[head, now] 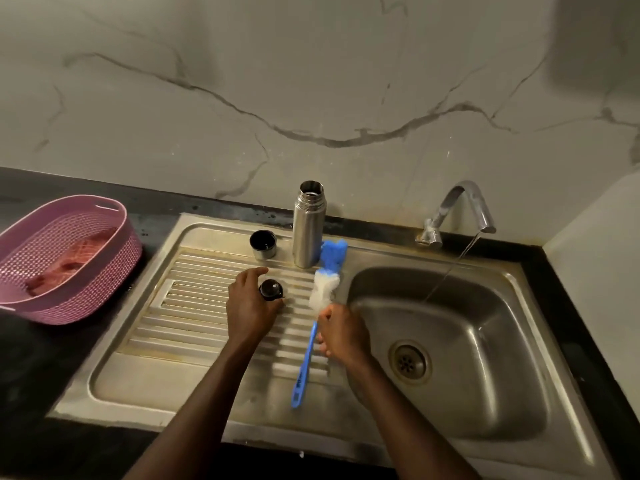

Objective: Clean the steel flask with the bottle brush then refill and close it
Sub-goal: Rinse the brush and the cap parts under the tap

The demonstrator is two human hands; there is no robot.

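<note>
Left hand (250, 306) grasps the black stopper (271, 289); right hand (341, 332) grips the bottle brush (313, 327); open steel flask (307, 225) stands upright.

Flask (307, 226) was silver steel, cup (263, 244) steel w/ black inside, stopper (271, 289) black. Brush (320, 306): blue handle & tip, white bristles. Basket (69, 258) pink lattice. Wall (311, 81) white w/ grey veins; counter (34, 375) black.

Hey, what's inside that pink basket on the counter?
The pink basket holds something reddish-orange lying on its bottom, seen through the open top. It is too blurred to say what it is, and the near wall hides part of the floor.
</note>
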